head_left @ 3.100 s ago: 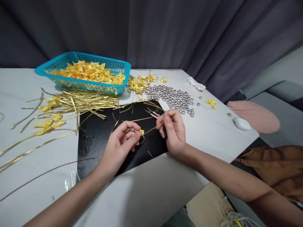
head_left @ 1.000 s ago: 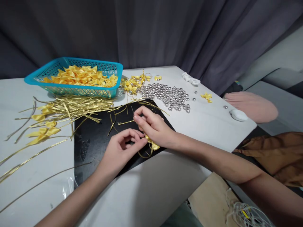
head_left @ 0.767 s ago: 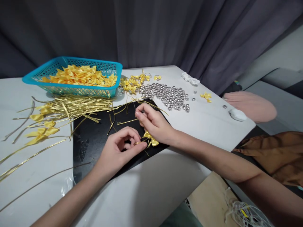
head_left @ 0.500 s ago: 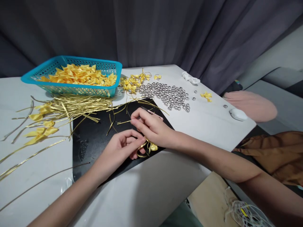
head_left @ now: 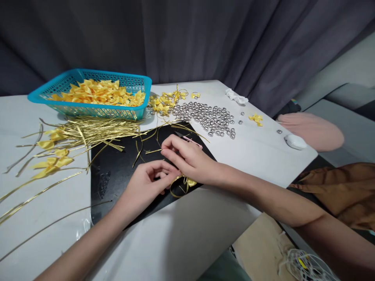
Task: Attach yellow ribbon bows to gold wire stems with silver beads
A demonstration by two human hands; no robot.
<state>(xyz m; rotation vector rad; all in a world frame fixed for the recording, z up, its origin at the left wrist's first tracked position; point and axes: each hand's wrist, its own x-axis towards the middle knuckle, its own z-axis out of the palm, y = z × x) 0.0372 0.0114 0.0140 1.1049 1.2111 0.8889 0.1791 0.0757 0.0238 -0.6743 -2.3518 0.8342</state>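
Brought together over the black mat [head_left: 117, 173], wider apart three seconds earlier; pinching gold cord [head_left: 171, 190] between closed thumb and forefinger, left hand [head_left: 149, 181]; curling the right hand [head_left: 190, 158] alongside, unclear whether gripping; showing below, by the mat's near edge, a glossy yellow bow [head_left: 191, 182], half hidden, beside the cord's open loop.

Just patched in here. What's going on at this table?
The person's left hand pinches a looped gold cord over the black mat; the right hand, close beside it, partly covers a yellow bow, its grip hidden. Pink-handled scissors lie beyond the right hand. Farther back sit silver beads and a blue basket of yellow ribbon pieces.
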